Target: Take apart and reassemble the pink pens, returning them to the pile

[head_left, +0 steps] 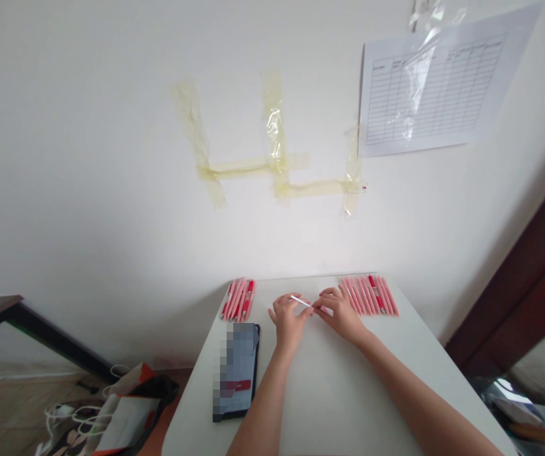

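Note:
My left hand [288, 320] is closed in a pinch near the lower end of a thin white stick [299, 301], which looks like a pen part. Facing it, my right hand [341, 313] is closed on a pink-red pen piece [323, 310], mostly covered by the fingers. The two pieces meet between my fingertips; whether they are joined, I cannot tell. Beside my right hand lies a row of pink and red pens [369, 296] at the table's back edge. Left of my left hand is a smaller bunch of similar pens [238, 299].
A phone [238, 373] lies on the white table [333, 392], beside my left forearm. Behind the table rises a white wall with yellowed tape [238, 170] and a printed sheet [436, 88]. Paper bags [127, 418] stand on the floor at left.

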A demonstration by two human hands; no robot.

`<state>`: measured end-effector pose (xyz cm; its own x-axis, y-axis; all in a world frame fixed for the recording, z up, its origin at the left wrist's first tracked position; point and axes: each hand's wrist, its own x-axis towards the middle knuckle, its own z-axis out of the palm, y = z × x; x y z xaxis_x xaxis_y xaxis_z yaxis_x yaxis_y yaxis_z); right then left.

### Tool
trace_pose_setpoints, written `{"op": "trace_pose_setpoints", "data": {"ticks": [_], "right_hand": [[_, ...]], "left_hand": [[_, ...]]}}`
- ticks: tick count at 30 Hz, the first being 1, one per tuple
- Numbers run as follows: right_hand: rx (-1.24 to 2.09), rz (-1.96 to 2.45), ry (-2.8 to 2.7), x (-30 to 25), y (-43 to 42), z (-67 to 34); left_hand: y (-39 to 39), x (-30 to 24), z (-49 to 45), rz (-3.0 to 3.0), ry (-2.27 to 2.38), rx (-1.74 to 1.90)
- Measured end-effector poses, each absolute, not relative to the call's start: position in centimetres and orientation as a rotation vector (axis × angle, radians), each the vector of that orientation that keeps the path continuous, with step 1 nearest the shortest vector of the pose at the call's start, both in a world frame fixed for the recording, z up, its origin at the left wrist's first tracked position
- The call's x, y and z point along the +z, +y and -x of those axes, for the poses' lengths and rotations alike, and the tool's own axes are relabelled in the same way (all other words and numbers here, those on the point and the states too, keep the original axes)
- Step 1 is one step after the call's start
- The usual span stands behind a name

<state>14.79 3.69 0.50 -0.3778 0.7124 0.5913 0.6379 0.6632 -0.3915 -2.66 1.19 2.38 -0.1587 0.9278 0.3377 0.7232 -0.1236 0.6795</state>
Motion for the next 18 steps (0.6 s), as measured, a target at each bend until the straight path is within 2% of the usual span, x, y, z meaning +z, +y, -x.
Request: {"op": "trace_pose_setpoints", "data": {"ticks": [4, 9, 13, 18], "right_hand": [[0.169, 1.154, -2.007, 0.1, 4.1, -15.0], [0.233, 1.238, -1.858, -0.5, 4.8, -15.6], [0.327, 1.263, -1.778, -0.8, 5.3, -15.9], [0.467, 1.246, -1.672, -1.0, 5.6, -15.9]], "left_hand": [[1.4, 1.7, 3.2, -1.870, 2.121, 1.172], [1.5, 1.1, 3.9, -1.850, 2.396, 1.021], [1.3, 1.3, 4.1, -1.837, 2.435, 0.890], [1.3, 1.5, 3.8, -1.824, 2.357, 0.940]]}}
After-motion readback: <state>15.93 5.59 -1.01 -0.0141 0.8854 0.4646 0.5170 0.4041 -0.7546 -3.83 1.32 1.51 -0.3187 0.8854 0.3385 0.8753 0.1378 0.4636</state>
